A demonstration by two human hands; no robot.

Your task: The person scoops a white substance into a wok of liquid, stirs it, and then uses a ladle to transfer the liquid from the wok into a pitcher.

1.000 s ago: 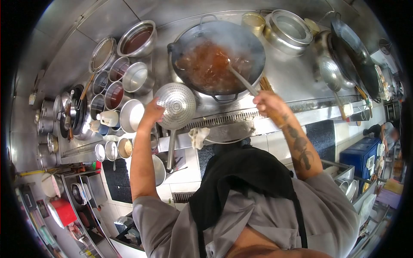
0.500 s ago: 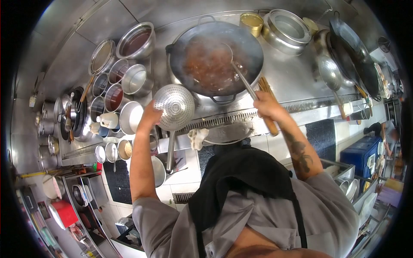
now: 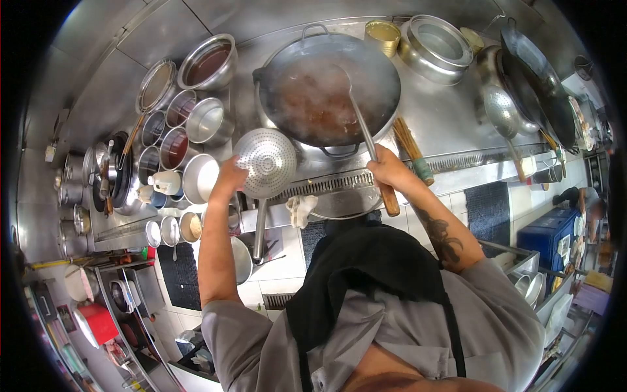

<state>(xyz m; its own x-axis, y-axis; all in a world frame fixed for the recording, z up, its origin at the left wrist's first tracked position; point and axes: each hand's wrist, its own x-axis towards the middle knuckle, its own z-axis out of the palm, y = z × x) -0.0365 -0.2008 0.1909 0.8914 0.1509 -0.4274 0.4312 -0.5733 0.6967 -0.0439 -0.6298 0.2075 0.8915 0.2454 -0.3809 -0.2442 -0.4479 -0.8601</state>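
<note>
My right hand (image 3: 388,167) is closed around a long ladle (image 3: 363,122) with a wooden handle end. Its metal shaft slants up into a large black wok (image 3: 385,62); the bowl is partly hidden in brown, steaming liquid (image 3: 307,98). My left hand (image 3: 232,176) is at the left rim of a round perforated skimmer (image 3: 266,163), its fingers curled over the edge. The skimmer lies left of and below the wok, its metal handle pointing toward me. A bamboo wok brush (image 3: 411,149) lies on the counter just right of my right hand.
Several metal pots (image 3: 207,121) with liquids crowd the left side. A can (image 3: 382,37) and a lidded-looking metal pot (image 3: 436,49) stand behind the wok. Another skimmer (image 3: 501,110) and black woks (image 3: 532,78) are right. A cloth (image 3: 301,210) hangs at the front edge. A person (image 3: 593,208) is far right.
My right hand has moved left and slightly down with the ladle, whose shaft is now steeper. The bamboo brush is more fully exposed. My left hand and the skimmer have hardly moved.
</note>
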